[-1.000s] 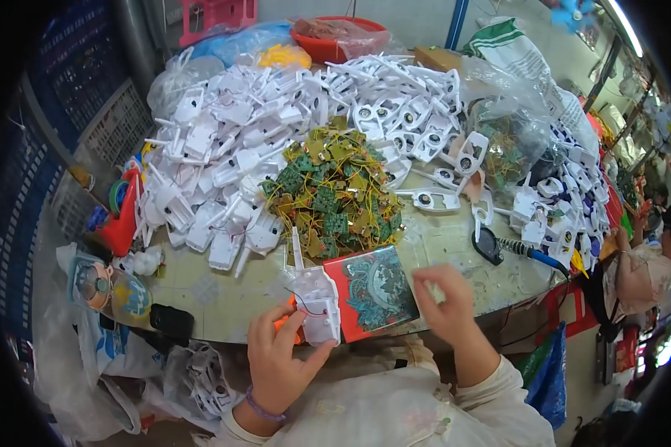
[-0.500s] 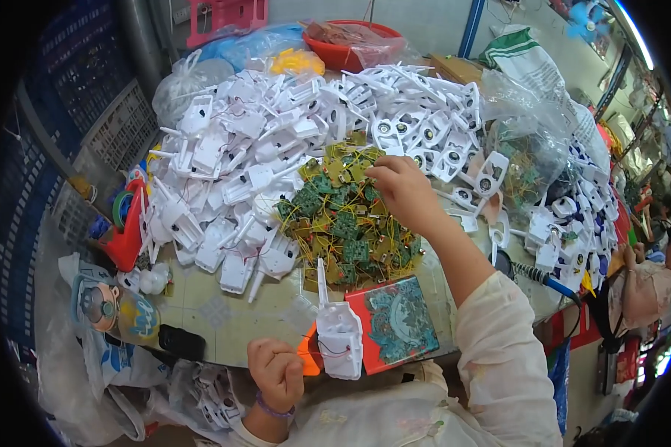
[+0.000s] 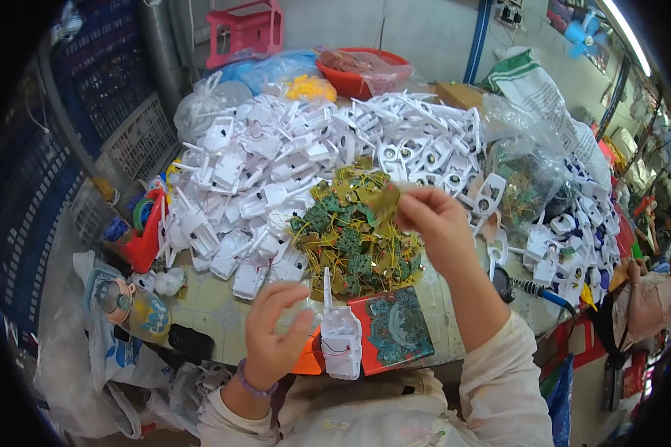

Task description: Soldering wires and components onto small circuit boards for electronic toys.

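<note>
My right hand (image 3: 438, 223) pinches a small circuit board (image 3: 385, 204) between thumb and fingers, above a heap of green and tan circuit boards (image 3: 354, 257) with yellow wires. My left hand (image 3: 274, 331) is open, its fingers apart, left of a white plastic housing (image 3: 341, 346). That housing lies at the table's near edge, its long thin stem pointing away from me, with thin red wires across it. An orange piece (image 3: 308, 356) shows between my left hand and the housing. Right of the housing lies a red box (image 3: 371, 359) with a dark, teal-patterned top.
Behind the boards spreads a large heap of white housings (image 3: 238, 171). On the right are a soldering iron (image 3: 552, 296) and a bag of boards (image 3: 522, 182). A bottle (image 3: 150, 313), a black phone-like object (image 3: 191, 341) and a red holder (image 3: 150, 238) stand on the left.
My right hand has drawn back from the heap, lifting a circuit board. My left hand has risen and opened from a closed pose. The view has tilted slightly.
</note>
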`<move>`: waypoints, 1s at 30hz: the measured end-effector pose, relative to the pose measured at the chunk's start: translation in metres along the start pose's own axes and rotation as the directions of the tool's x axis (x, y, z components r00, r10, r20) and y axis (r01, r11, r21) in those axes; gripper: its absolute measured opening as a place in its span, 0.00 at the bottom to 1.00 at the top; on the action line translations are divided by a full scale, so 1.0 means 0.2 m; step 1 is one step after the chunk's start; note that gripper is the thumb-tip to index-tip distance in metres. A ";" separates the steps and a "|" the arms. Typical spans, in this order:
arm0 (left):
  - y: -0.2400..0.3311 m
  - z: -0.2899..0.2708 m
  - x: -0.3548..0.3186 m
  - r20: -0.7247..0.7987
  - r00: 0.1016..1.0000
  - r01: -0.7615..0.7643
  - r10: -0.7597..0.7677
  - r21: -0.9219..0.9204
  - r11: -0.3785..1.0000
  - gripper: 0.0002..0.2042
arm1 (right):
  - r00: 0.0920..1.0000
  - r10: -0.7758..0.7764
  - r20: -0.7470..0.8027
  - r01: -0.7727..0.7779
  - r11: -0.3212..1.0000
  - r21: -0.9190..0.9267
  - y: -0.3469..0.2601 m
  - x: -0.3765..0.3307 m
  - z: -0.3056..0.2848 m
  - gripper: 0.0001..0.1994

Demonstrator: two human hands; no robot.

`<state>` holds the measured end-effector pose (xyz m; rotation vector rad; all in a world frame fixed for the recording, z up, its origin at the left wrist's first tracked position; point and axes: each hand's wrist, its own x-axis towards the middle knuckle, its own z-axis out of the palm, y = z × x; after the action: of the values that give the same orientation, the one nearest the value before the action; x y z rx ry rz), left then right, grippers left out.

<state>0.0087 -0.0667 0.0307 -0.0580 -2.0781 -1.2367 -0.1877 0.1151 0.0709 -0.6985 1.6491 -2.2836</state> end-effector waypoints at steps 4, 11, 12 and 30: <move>0.10 0.11 0.14 0.171 0.969 0.231 -0.177 -0.392 0.890 0.21 | 0.981 0.168 0.096 -0.177 0.979 0.098 -0.08 -0.23 0.10 0.08; 0.15 0.17 0.16 0.319 0.909 0.411 -0.266 -0.588 0.697 0.18 | 0.979 0.055 0.195 -0.087 0.983 0.161 -0.03 -0.38 0.09 0.07; 0.15 0.19 0.15 0.265 0.927 0.376 -0.266 -0.620 0.689 0.18 | 0.979 0.059 0.195 -0.092 0.982 0.166 -0.03 -0.39 0.08 0.07; 0.18 0.27 0.06 0.127 0.967 -0.247 0.219 0.282 0.927 0.32 | 0.947 -0.266 0.180 0.315 0.880 -0.355 0.05 -0.48 0.07 0.12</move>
<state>-0.0158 -0.0087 0.0482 -0.2236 -2.2416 -0.7842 -0.0987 0.1442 0.0420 -1.2293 2.0694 -2.0574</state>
